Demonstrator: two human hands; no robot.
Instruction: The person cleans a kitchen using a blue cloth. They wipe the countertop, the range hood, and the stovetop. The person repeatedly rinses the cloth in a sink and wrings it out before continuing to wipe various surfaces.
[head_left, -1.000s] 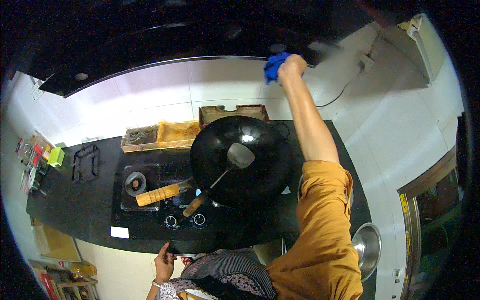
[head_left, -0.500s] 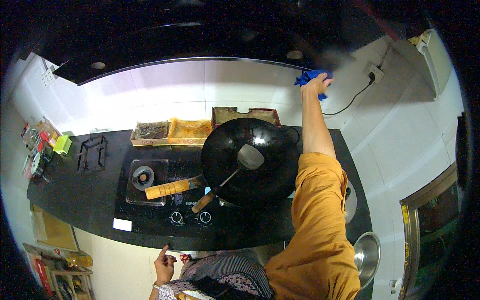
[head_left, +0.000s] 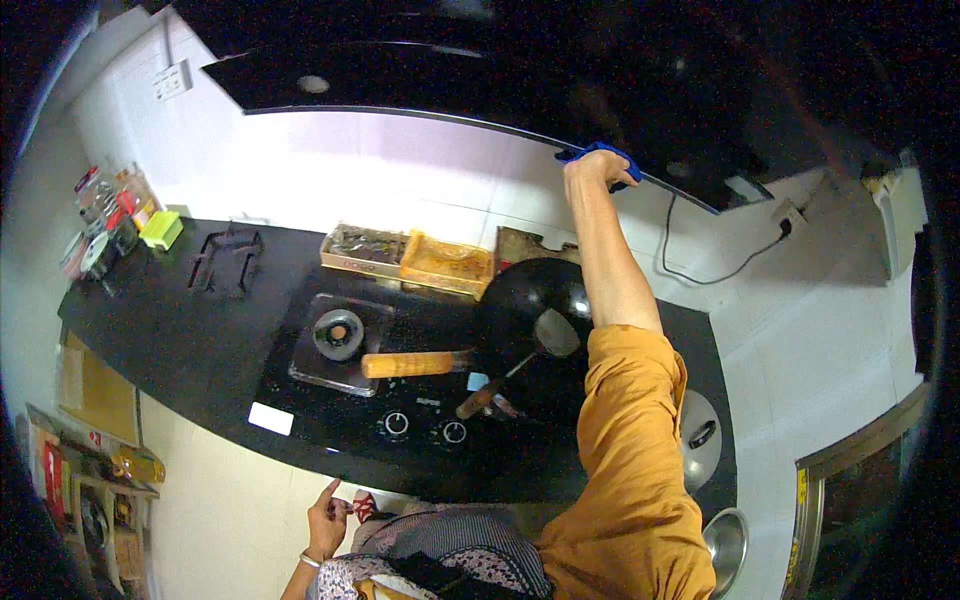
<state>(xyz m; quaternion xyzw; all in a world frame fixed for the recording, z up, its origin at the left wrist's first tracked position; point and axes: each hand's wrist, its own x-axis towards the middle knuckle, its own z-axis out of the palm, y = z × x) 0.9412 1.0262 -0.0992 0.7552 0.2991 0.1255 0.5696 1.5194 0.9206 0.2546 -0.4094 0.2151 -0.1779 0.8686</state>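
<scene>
My right arm in a mustard sleeve reaches up over the stove. In my right hand is a bunched blue cloth, pressed to the lower front edge of a dark range hood. My left hand hangs low by the counter's front edge, index finger stretched out, holding nothing. Below the right arm, a black wok with a wooden handle sits on the gas hob. A metal wok spatula lies in it; my forearm covers the wok's right side.
Foil-lined trays stand along the wall behind the hob. A pan support and bottles are on the left counter. To the right are a lid, a steel bowl and a plugged-in cord.
The view has shifted, so the counter lies further right. My right hand and the cloth have gone from the wall beside the hood's edge onto that edge. The left hand stays low.
</scene>
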